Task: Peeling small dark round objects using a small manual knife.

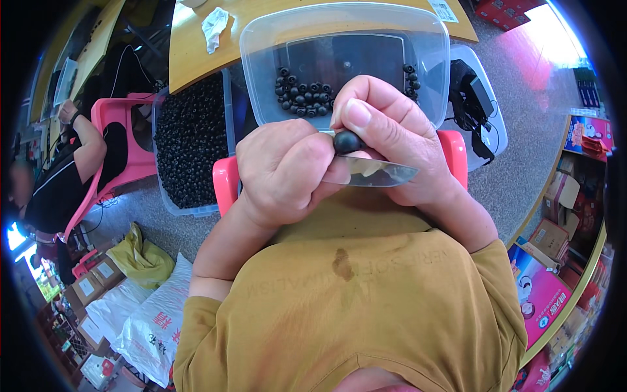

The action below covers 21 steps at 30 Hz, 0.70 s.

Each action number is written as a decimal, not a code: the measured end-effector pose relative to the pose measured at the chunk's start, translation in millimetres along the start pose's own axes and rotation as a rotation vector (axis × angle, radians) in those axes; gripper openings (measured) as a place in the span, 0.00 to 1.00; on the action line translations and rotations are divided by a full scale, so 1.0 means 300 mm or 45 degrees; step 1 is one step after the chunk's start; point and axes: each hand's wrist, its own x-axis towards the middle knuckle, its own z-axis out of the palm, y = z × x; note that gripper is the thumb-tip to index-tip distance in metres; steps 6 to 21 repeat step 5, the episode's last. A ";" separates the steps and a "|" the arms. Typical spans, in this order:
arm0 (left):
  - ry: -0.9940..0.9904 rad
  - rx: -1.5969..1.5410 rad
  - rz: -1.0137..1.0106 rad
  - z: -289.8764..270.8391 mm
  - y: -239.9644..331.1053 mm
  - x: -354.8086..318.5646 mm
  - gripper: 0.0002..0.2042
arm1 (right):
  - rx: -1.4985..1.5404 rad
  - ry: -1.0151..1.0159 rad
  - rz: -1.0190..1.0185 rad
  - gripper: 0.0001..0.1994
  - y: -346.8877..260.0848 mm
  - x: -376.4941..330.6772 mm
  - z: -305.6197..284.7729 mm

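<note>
My left hand point(284, 166) is closed around the handle of a knife, whose shiny blade point(385, 172) points to the right just below a round black bead point(347, 142). Thumb and fingers of my right hand point(401, 134) pinch that bead. The blade lies close under it; whether the edge touches it I cannot tell. Both hands meet in front of my chest, over the near side of a clear plastic bin point(346, 16). Several similar black beads point(304, 97) lie in its bottom, with a few more at its right side.
Left of me stands a clear bin point(189, 210) full of small black beads. A white tub point(495, 127) with black cables is at the right. Beyond is a wooden table point(186, 49) with a crumpled tissue point(214, 29). Another person point(88, 147) sits far left, by white sacks point(153, 333).
</note>
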 end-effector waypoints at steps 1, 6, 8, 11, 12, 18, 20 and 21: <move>0.010 0.008 -0.014 0.001 0.000 -0.002 0.09 | 0.000 0.000 0.000 0.08 -0.002 0.000 -0.002; -0.012 0.027 -0.025 -0.007 -0.001 -0.007 0.11 | -0.006 0.021 -0.023 0.08 0.011 0.003 -0.006; -0.012 0.027 -0.025 -0.007 -0.001 -0.007 0.11 | -0.006 0.021 -0.023 0.08 0.011 0.003 -0.006; -0.012 0.027 -0.025 -0.007 -0.001 -0.007 0.11 | -0.006 0.021 -0.023 0.08 0.011 0.003 -0.006; -0.012 0.027 -0.025 -0.007 -0.001 -0.007 0.11 | -0.006 0.021 -0.023 0.08 0.011 0.003 -0.006; -0.012 0.027 -0.025 -0.007 -0.001 -0.007 0.11 | -0.006 0.021 -0.023 0.08 0.011 0.003 -0.006; -0.012 0.027 -0.025 -0.007 -0.001 -0.007 0.11 | -0.006 0.021 -0.023 0.08 0.011 0.003 -0.006; -0.012 0.027 -0.025 -0.007 -0.001 -0.007 0.11 | -0.006 0.021 -0.023 0.08 0.011 0.003 -0.006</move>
